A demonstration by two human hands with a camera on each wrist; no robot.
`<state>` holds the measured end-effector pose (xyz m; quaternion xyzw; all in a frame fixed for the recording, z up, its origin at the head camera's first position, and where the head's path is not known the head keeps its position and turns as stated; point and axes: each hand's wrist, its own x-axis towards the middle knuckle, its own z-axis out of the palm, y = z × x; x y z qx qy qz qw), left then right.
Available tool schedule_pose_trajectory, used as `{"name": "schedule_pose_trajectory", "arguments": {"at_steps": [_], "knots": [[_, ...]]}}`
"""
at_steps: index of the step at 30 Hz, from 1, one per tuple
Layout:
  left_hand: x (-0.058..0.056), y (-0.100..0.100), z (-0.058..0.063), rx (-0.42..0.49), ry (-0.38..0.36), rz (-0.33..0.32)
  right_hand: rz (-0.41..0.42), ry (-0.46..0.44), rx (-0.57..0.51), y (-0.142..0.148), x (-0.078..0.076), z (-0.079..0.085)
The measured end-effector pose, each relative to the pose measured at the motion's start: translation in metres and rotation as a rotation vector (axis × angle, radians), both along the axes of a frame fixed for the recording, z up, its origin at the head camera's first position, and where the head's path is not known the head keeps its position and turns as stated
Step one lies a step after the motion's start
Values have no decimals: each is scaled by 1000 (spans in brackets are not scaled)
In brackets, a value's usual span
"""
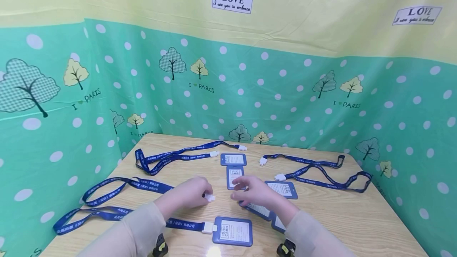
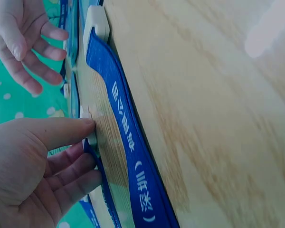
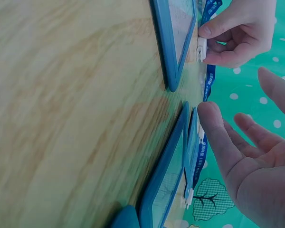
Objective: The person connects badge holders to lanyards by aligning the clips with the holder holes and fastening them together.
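Observation:
My left hand [image 1: 191, 193] pinches the white clip [image 1: 210, 198] of a blue lanyard [image 1: 150, 185] between thumb and fingers, low over the table. In the left wrist view the thumb lies along that clip [image 2: 88, 124], and the strap runs down beneath the fingers. My right hand [image 1: 258, 193] hovers with spread, relaxed fingers over several blue-framed ID card holders, holding nothing. Under it lies one card holder [image 1: 260, 210], with another card holder [image 1: 280, 189] just behind it. Nearer my body, a card holder [image 1: 233, 231] is joined to the white clip [image 1: 208, 227] of a second lanyard.
Two card holders [image 1: 233, 159] lie at the back middle of the wooden table [image 1: 192, 140]. Blue lanyards with white clips lie at the back left [image 1: 178, 157] and on the right [image 1: 321, 177]. A printed green and yellow curtain [image 1: 250, 102] surrounds the table.

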<state>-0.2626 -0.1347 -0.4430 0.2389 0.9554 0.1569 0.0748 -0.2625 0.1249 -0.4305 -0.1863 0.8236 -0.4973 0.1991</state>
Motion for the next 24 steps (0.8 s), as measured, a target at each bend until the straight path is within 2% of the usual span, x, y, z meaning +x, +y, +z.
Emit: {"name": "schedule_pose_trajectory", "arguments": {"at_steps": [6, 16, 24], "knots": [[3, 5, 0, 8, 4, -23, -1, -25, -2, 3, 2, -1], [3, 6, -1, 6, -23, -13, 1, -36, 9, 5, 4, 0], [4, 7, 1, -1, -25, -6, -23, 44, 65, 12, 4, 13]]}}
